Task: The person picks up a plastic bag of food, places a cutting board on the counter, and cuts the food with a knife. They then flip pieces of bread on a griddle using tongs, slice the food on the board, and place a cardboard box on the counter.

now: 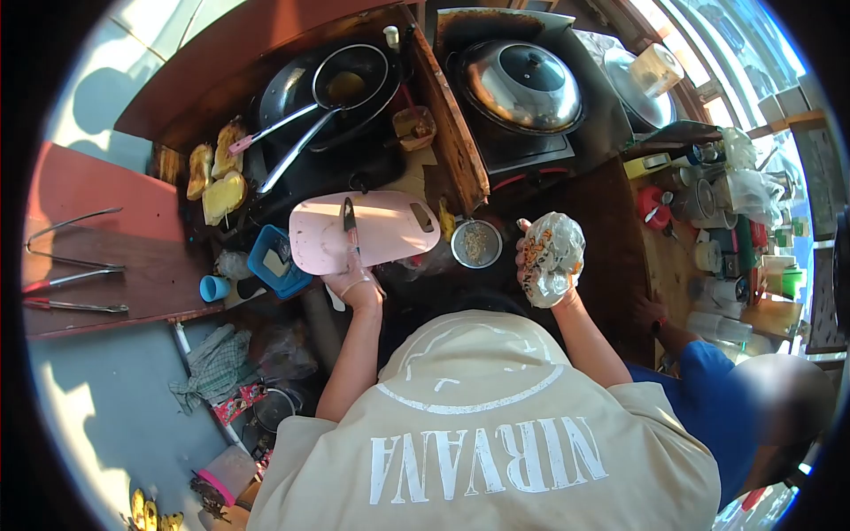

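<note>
Clear bag (558, 254) (orange-flecked) cradled against right fingers (521, 236)

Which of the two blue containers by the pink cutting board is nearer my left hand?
The rectangular blue plastic tub; the round light-blue plastic cup is farther from your left hand.

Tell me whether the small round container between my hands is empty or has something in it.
Not empty: pale bits show inside the small round container. How deep they go, I cannot tell.
</note>
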A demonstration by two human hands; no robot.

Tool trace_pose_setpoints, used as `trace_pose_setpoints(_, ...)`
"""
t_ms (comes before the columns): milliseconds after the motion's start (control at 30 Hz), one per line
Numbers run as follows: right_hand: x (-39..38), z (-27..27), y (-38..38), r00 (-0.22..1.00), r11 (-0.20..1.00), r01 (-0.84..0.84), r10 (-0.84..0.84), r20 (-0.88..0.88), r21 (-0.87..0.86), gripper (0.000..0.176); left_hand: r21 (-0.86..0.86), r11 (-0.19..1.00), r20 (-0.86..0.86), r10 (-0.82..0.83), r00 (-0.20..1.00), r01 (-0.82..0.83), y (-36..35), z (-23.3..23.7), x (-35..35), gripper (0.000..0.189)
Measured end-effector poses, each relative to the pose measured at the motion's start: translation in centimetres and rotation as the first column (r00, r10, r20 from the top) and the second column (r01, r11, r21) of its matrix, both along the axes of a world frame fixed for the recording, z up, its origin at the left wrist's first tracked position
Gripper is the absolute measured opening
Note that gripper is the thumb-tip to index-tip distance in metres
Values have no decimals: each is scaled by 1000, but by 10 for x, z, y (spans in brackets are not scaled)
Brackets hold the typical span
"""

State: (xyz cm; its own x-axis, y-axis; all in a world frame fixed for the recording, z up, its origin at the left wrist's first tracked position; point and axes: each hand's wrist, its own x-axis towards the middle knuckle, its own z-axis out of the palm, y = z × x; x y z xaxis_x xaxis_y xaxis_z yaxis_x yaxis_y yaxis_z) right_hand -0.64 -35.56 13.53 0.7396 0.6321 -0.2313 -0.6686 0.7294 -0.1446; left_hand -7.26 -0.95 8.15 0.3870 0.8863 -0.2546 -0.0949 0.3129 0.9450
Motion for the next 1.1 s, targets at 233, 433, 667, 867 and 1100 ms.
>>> trace_pose_setpoints(233, -1, -14, -8, 995, 995, 82, -84, -48, -56, 85, 172, 985, 23, -37, 999, 32, 0, 10, -1, 56)
trace_pose_setpoints(433, 0, -24, -16, 993, 997, 44, -37, -114, 56, 82, 66, 998, -66, 3, 998, 2, -11, 36, -14, 48)
trace_pose_setpoints(667, -2, -33, -30, 995, 995, 51, -42, -94, 88, 73, 13, 995, -70, -100, 992, 101, -2, 61, -62, 44)
trace_pose_setpoints(867, -48, -45, -43, 976, 957, 218, -213, -46, 190, 81, 458, 762, -282, -363, 888, 458, 21, 162, -109, 45)
trace_pose_setpoints(1100, -118, -26, -35, 921, 890, 378, -389, -7, 257, 84, 675, 545, -84, -614, 785, 498, 50, 239, -69, 53)
